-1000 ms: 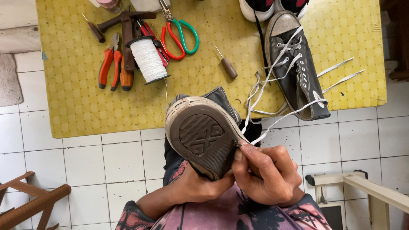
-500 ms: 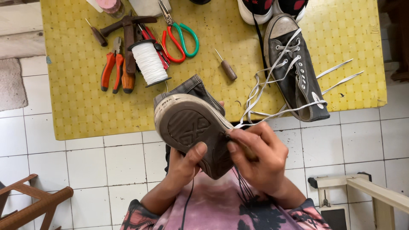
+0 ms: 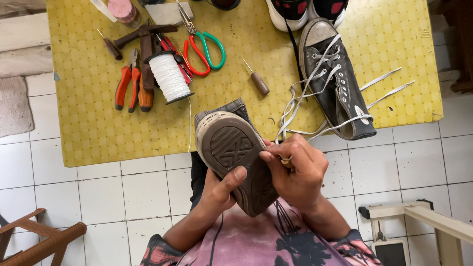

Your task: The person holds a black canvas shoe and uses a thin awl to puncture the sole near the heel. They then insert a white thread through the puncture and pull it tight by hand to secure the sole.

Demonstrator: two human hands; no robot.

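Labels: one small white patch (image 3: 363, 114) is showing on the dark grey sneaker (image 3: 337, 81) lying on the yellow worktop (image 3: 98, 123), up and right of the hands. Packages, signs, screens: none showing.

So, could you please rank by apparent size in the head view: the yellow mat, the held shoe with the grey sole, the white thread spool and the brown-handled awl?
1. Yellow mat
2. Held shoe with the grey sole, though its nearness to the camera inflates it
3. White thread spool
4. Brown-handled awl
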